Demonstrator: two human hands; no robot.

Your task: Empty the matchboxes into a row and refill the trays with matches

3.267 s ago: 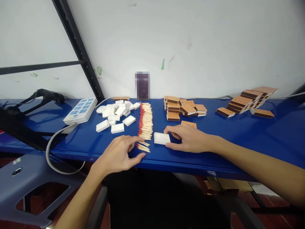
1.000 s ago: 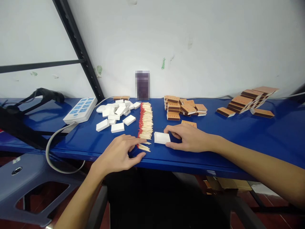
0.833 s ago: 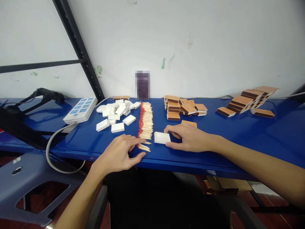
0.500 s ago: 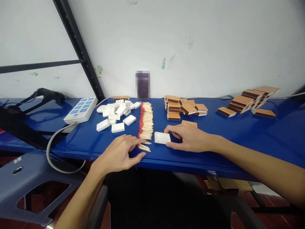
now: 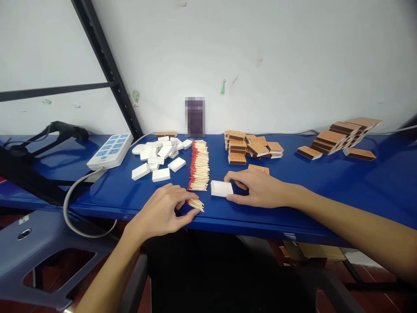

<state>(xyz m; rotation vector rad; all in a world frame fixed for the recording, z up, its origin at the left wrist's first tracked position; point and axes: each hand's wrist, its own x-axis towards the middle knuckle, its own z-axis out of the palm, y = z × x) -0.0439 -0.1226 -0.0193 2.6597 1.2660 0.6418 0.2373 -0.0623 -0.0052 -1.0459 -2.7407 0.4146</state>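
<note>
Near the table's front edge, my left hand (image 5: 167,208) pinches a small bunch of matches (image 5: 196,204) between thumb and fingers, red heads toward the palm. Behind it lies a long row of red-headed matches (image 5: 200,167). My right hand (image 5: 257,188) grips the right end of a white matchbox tray (image 5: 221,188), which rests flat just right of the matches. White trays (image 5: 161,174) lie in a loose pile to the left of the row. Orange-brown matchbox sleeves (image 5: 237,158) are stacked behind my right hand, with one sleeve (image 5: 260,168) partly hidden by it.
More matchboxes (image 5: 330,138) form a stepped stack at the right. A white power strip (image 5: 110,151) with a cable and a black strapped object (image 5: 68,130) are at the left. A pixelated dark object (image 5: 195,117) stands against the wall. A grey stool (image 5: 48,256) is lower left.
My left thumb and fingers have closed on the small bunch, pulling it together and slightly toward the front edge, apart from the long row. My right hand and the tray have stayed put.
</note>
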